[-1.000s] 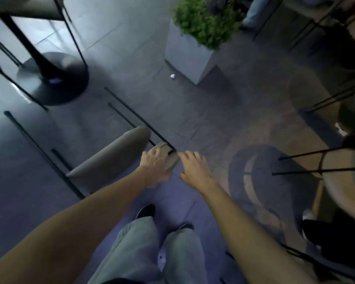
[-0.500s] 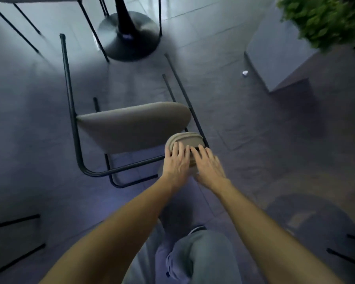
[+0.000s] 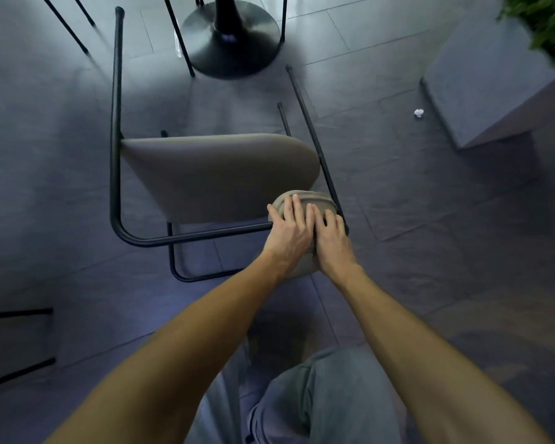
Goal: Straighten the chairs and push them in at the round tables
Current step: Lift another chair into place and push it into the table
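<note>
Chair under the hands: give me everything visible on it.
The chair has a taupe padded seat and a thin black metal tube frame. It stands upright on the grey tiled floor, its runners pointing toward the black round pedestal base. Its matching padded backrest is nearest the person. The left hand and right hand lie side by side on its top edge, fingers extended.
</note>
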`<state>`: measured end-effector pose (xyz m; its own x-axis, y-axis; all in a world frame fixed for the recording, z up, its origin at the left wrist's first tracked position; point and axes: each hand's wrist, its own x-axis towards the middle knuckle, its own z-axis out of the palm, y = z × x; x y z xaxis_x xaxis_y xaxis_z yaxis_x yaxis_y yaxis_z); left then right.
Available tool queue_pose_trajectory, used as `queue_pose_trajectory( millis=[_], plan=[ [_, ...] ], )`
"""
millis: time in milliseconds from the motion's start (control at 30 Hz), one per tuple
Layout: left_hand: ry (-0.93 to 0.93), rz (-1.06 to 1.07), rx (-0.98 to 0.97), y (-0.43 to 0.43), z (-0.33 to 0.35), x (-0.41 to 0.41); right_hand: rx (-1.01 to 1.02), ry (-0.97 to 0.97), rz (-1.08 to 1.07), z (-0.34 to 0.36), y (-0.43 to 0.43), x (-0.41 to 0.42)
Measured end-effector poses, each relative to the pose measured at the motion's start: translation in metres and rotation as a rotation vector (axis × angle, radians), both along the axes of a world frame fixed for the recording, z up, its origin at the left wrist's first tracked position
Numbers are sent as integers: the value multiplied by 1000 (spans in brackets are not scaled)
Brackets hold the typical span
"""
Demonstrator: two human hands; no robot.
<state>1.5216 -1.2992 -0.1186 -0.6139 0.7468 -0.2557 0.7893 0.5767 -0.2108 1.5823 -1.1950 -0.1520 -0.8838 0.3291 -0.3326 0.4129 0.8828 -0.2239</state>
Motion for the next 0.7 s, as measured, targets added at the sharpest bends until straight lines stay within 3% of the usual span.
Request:
queue_pose_trajectory(
  millis=[367,700],
  plan=[
    [-81,-146,-185,-6,39,-3,-200,-46,-130,15,-16,13],
    [-231,-150,-245,-17,120,-12,-211,-119,-122,97,-28,13]
  ],
)
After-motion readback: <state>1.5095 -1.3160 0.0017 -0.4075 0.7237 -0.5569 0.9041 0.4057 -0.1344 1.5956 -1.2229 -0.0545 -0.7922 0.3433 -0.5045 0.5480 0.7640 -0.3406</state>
